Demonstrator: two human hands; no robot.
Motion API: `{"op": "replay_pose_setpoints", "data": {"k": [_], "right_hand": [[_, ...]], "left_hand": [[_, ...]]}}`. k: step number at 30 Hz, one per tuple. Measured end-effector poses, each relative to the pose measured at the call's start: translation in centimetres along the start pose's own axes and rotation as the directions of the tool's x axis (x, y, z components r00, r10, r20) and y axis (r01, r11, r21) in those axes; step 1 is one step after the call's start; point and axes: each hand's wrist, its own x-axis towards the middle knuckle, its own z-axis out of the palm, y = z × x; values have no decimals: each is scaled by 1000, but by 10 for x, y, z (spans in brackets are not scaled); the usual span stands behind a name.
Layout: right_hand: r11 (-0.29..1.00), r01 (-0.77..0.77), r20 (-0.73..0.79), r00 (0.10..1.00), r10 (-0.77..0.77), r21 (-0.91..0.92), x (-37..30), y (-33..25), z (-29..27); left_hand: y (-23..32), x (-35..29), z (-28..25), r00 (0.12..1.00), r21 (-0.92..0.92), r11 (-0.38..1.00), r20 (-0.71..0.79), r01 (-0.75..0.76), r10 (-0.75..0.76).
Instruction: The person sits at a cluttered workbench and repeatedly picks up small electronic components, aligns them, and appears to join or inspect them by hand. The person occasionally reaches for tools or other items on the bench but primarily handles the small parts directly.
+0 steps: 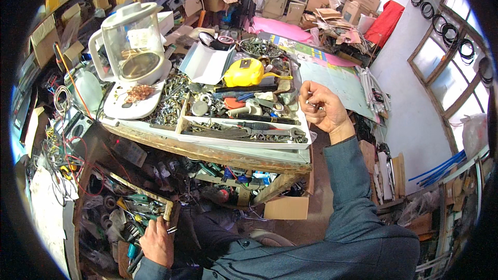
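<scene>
At the lower left, my left hand (pixel 157 242) is closed over the front edge of an open wooden drawer (pixel 169 210), close to a small metal handle (pixel 172 230). Pliers and screwdrivers (pixel 139 208) with coloured grips lie inside the drawer. My right hand (pixel 322 108) is raised just past the right end of the workbench, its fingers curled in a pinch. Something small and shiny may be between those fingertips, too small to name. Nearest to this hand is a white tray (pixel 244 140) holding a wrench (pixel 282 134) and other tools.
The cluttered workbench (pixel 207 155) carries a yellow tape measure (pixel 244 72), loose screws (pixel 174 98), a clear jug (pixel 132 46) and a white scale (pixel 116 108) with copper-coloured bits. A cardboard box (pixel 286 208) stands below. A barred window (pixel 441 78) is at the right.
</scene>
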Motion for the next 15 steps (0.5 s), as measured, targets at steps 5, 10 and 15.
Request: {"op": "replay_pose_setpoints", "data": {"k": [5, 10, 15], "right_hand": [[582, 88, 15, 991, -130, -809, -2, -9, 21], [208, 91, 90, 996, -11, -974, 1, -27, 53], [105, 121, 127, 991, 51, -987, 8, -36, 55]], "left_hand": [[5, -1, -11, 1000, -47, 999, 22, -1, 2], [3, 0, -10, 1000, -61, 998, 21, -7, 9], [5, 1, -8, 999, -52, 999, 34, 15, -14]]}}
